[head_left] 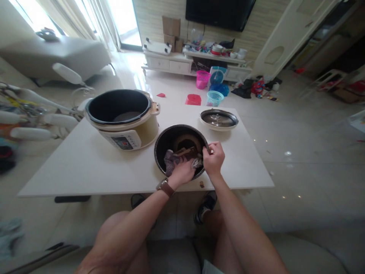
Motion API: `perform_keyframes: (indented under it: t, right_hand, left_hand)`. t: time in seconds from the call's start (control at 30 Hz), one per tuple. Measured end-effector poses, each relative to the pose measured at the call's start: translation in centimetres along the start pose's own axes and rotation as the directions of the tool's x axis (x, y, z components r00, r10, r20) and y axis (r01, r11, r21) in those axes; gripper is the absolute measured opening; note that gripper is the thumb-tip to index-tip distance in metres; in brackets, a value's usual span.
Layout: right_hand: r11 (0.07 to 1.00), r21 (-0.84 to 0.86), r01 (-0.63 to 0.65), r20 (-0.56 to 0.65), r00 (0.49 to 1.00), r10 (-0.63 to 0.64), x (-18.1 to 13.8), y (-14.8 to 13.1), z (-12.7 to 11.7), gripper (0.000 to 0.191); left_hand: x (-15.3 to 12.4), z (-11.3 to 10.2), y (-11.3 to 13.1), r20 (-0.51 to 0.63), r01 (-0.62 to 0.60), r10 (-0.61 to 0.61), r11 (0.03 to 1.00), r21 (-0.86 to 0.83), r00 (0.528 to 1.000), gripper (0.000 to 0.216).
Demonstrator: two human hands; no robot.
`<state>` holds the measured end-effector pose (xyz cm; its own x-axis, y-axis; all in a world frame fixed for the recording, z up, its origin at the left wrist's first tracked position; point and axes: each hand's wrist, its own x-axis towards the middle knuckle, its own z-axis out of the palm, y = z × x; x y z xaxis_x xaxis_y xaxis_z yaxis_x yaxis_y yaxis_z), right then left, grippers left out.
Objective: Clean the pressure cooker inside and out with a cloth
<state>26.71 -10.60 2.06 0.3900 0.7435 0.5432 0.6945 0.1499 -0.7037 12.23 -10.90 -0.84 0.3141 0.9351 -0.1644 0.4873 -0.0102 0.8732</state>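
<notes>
1. Striped wall [264, 23] and glossy floor [293, 148] lie behind a white worktop [68, 169]; the cooker [148, 133] standing on it is the landmark for what follows.
2. Right of the cooker and closer to the person sits the dark inner pot [164, 142], its mouth apparently leaning toward the person, with a bunched cloth [170, 163] inside.
3. Farther right of the cooker lies a lid [219, 121], beyond the inner pot.
4. Steadied at one side only, the inner pot could swivel or skid toward the worktop's near edge if pressure inside outweighs the hold on its rim.
5. Should that hold slip, the inner pot might rock left and knock the cooker.
6. A small brown crumb [202, 184], right of the cooker by the near edge, could be nudged onto the floor.
7. Right grip [214, 156]: closed, pinching the rim on the side away from the cooker.
8. Left grip [185, 172]: inside the inner pot, against the cloth; its fingertips are hidden, so I cannot tell how far it closes.
</notes>
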Motion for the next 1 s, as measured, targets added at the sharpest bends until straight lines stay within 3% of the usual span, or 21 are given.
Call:
perform_keyframes:
  t: [0.1,0.17,0.23,0.3,0.4,0.5,0.6,0.73,0.87,1.0]
  right_hand:
    - [1.000,0.001,0.008,0.004,1.000,-0.008,-0.1,0.7,-0.1,0.026]
    - [1.000,0.004,0.025,0.015,1.000,-0.025,-0.1,1.2,-0.3,0.024]
    - [0.999,-0.001,0.034,0.023,0.999,-0.034,0.0,1.7,-0.6,0.024]
    - [0.999,-0.007,0.035,0.034,0.999,-0.035,0.2,1.9,-0.8,0.024]
    - [0.998,-0.009,0.059,0.053,0.997,-0.058,0.1,1.8,-0.7,0.027]
    - [0.997,0.007,0.078,0.048,0.996,-0.078,-0.2,1.4,-0.2,0.032]
    - [0.998,0.018,0.055,0.072,0.996,-0.056,-0.4,1.3,0.4,0.031]
    - [0.999,0.001,-0.045,0.112,0.993,0.045,0.0,1.7,0.6,0.020]
    - [0.991,0.126,-0.038,0.112,0.993,0.023,0.8,1.7,0.5,0.059]
    - [0.956,0.294,-0.013,0.181,0.983,-0.042,1.3,1.2,0.6,0.067]
  left_hand:
    - [0.0,0.5,0.4,0.110,-0.077,0.138,0.899,-0.432,0.984,0.025]
    - [0.1,0.3,0.3,0.180,-0.107,0.210,0.882,-0.458,0.961,0.023]
    - [0.1,-0.2,-0.2,0.222,-0.135,0.200,0.951,-0.279,0.954,0.025]
    - [0.1,-0.7,-0.8,0.233,-0.148,0.139,0.989,0.023,0.963,0.034]
    - [0.1,-1.3,-1.8,0.211,-0.147,0.062,0.897,0.417,0.975,0.050]
    - [0.4,-2.0,-2.6,0.176,-0.160,0.062,0.765,0.624,0.982,0.054]
    - [0.8,-2.7,-3.3,0.139,-0.193,0.134,0.676,0.711,0.981,0.056]
    - [1.0,-3.3,-3.8,0.182,-0.270,0.204,0.613,0.742,0.962,0.055]
    - [1.0,-3.5,-3.7,0.237,-0.312,0.204,0.580,0.752,0.950,0.050]
    - [0.9,-3.4,-3.8,0.247,-0.334,0.225,0.599,0.728,0.943,0.048]
